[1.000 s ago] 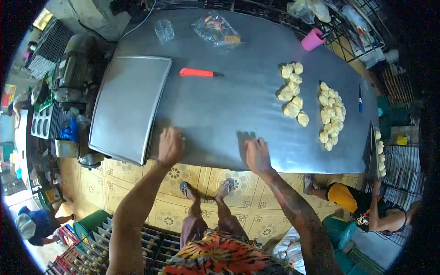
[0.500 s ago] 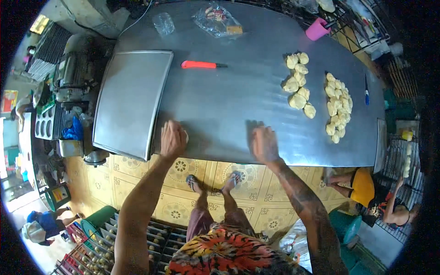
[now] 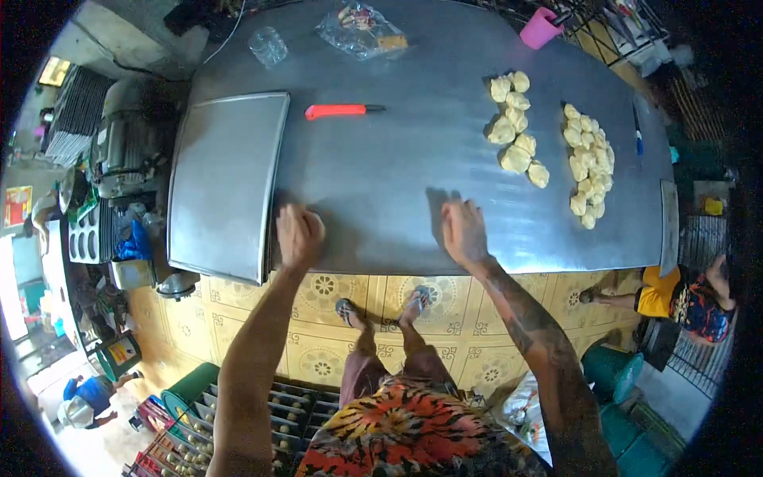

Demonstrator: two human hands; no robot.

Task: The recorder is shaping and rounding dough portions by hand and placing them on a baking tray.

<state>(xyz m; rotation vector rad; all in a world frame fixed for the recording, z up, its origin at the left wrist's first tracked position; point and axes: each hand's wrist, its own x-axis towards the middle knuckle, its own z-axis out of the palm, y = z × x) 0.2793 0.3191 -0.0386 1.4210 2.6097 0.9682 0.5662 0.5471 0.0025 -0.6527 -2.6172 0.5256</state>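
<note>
My left hand (image 3: 300,236) is curled down on the steel table near its front edge, close beside the large flat metal tray (image 3: 222,179). My right hand (image 3: 465,232) is cupped on the tabletop in much the same way, farther right. The fingers of both hands are bent inward, and whatever lies beneath the palms is hidden. Right of my right hand lies a loose row of pale dough pieces (image 3: 515,159). Beyond it is a longer heap of smaller dough pieces (image 3: 588,163).
A red-handled knife (image 3: 338,111) lies past my hands. Farther back are a clear plastic cup (image 3: 268,48), a plastic bag (image 3: 362,32) and a pink cup (image 3: 540,29). A blue pen (image 3: 638,135) lies at the right. A motor-driven machine (image 3: 127,151) stands left; racks holding dough balls stand behind me.
The whole view has shifted slightly. Both hands stay curled on the table with small shifts in position. The person at the far right has changed posture. The dough groups look the same.
</note>
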